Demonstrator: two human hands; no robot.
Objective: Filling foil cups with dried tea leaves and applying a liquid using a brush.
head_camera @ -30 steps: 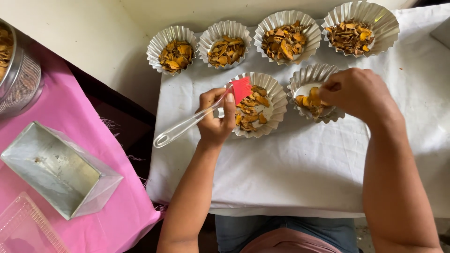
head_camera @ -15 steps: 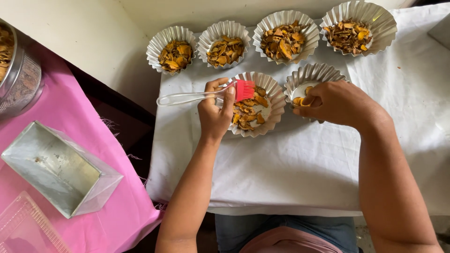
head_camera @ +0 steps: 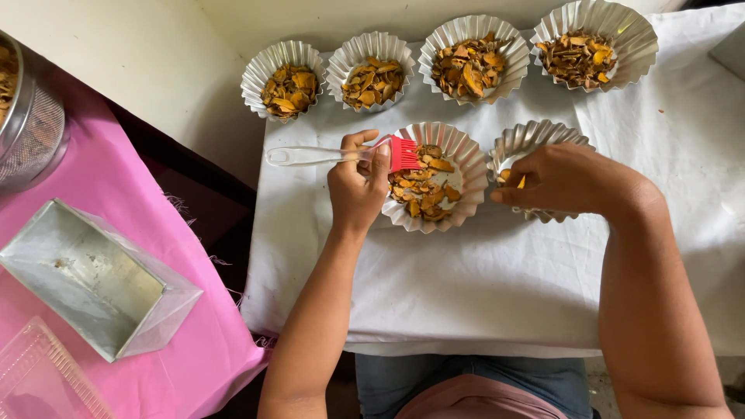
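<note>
My left hand point(head_camera: 357, 182) grips a brush with a clear handle and red bristles point(head_camera: 326, 155). Its bristle end rests over a fluted foil cup point(head_camera: 469, 151) that holds orange-brown dried slices. My right hand point(head_camera: 563, 178) lies over a second foil cup point(head_camera: 528, 138) to the right, fingers pinched on a yellow slice inside it. Both cups stand on a white cloth point(head_camera: 481, 279). Behind them runs a row of several more foil cups filled with the same slices, from the leftmost point(head_camera: 283, 77) to the rightmost point(head_camera: 594, 43).
A pink cloth point(head_camera: 194, 334) covers a surface at the left. On it lie an empty rectangular metal tin point(head_camera: 93, 279), a metal mesh strainer point(head_camera: 31, 124) and a clear plastic lid point(head_camera: 46, 380). A dark gap separates the two surfaces.
The brush handle has swung from pointing down-left to level, pointing left. My right hand has slid left and lower over the right-hand cup.
</note>
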